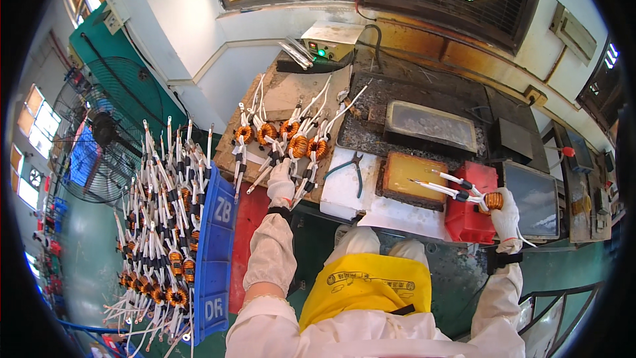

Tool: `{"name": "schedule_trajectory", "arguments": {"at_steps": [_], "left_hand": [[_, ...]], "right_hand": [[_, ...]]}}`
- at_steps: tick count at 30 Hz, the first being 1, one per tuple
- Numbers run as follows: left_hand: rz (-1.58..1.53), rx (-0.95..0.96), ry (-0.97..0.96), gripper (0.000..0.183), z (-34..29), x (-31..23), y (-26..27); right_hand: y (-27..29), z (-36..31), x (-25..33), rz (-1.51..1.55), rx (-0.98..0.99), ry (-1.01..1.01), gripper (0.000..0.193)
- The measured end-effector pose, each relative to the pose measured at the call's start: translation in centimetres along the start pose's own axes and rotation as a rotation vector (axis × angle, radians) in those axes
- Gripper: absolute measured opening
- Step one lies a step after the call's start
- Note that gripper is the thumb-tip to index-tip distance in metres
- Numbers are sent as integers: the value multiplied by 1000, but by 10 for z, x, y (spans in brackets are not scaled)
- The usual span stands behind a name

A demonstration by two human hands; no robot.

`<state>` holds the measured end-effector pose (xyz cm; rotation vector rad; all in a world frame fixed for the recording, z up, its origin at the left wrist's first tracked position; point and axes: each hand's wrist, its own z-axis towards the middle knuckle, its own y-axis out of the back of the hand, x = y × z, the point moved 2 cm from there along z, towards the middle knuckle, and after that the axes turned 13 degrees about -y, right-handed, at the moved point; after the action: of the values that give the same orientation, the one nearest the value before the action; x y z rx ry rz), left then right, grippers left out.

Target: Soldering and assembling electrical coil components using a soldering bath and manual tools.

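My right hand [507, 217], in a white glove, is closed on a copper-wound toroidal coil [493, 201]. Its white leads with black sleeves point left, over a red box [472, 215] and towards a rectangular pot with a yellowish surface [416, 178]. My left hand [281, 184], gloved too, is at the near side of a group of similar coils on the bench. Its fingers look closed at the nearest coil [298, 146] and its leads; the exact grip is partly hidden. Other coils [267, 134] lie just beyond, leads pointing several ways.
Green-handled pliers [358, 171] lie on white sheeting. A blue crate [214, 252] packed with coils stands at my left, near a large fan [103, 127]. Behind the pot is a rectangular tray with a greyish surface [432, 126]; a control box [332, 40] with a green light stands at the back.
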<state>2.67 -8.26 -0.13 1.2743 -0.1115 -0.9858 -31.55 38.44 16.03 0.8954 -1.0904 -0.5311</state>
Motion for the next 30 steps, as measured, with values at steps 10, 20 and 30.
{"name": "schedule_trajectory", "arguments": {"at_steps": [10, 20, 30], "left_hand": [[-49, -15, 5, 42, -1, 7, -2], [101, 169, 44, 43, 12, 3, 10], [132, 160, 128, 80, 70, -30, -4]], "right_hand": [[2, -1, 6, -11, 9, -20, 38], [1, -3, 6, 3, -2, -20, 36], [4, -5, 11, 0, -36, -9, 31]]}}
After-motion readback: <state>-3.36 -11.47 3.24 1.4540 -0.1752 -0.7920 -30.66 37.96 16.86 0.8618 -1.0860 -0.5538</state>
